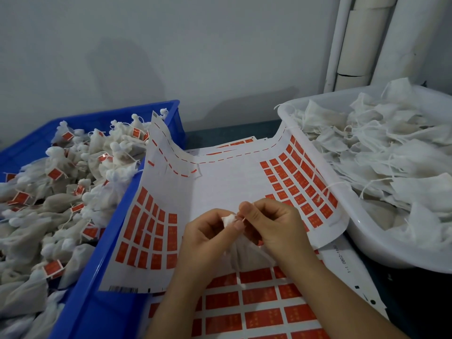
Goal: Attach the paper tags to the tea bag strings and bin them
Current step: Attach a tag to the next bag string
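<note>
L hand (pixel 205 238) grips the tea bag (pixel 247 259) by its bunched neck, above the tag sheet (pixel 220 187). R hand (pixel 274 223) pinches the string (pixel 242 218) end right beside it. Risk: thin string slips off-centre, so tag folds crooked & drops off in the blue bin (pixel 110 241).

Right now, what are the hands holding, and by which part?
Both hold one tea bag. The left hand grips its gathered neck. The right hand pinches what looks like its string at the top.
</note>
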Demonstrator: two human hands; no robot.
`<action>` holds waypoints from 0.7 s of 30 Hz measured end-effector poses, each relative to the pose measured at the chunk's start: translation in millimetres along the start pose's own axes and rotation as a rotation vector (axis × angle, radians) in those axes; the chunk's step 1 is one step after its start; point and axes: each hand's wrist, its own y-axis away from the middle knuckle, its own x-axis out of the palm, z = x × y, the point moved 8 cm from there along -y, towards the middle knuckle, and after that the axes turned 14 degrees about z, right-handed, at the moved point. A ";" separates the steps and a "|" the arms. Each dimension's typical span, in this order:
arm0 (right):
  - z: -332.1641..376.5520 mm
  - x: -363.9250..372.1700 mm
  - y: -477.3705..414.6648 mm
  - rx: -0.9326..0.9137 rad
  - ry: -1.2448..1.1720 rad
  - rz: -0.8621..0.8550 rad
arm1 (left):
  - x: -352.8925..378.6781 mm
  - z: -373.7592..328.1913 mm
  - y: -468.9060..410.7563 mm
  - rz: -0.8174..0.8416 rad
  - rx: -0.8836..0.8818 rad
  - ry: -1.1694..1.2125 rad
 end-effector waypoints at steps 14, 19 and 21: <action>-11.5 6.9 -1.5 0.076 -0.067 0.080 | -3.3 17.2 -2.1 -0.003 -0.100 0.144; -6.8 13.3 1.3 0.035 -0.059 0.143 | -6.1 13.5 -2.3 0.016 -0.072 0.309; -7.4 11.0 1.9 0.035 -0.077 0.124 | -4.0 11.5 -3.2 0.039 -0.051 0.311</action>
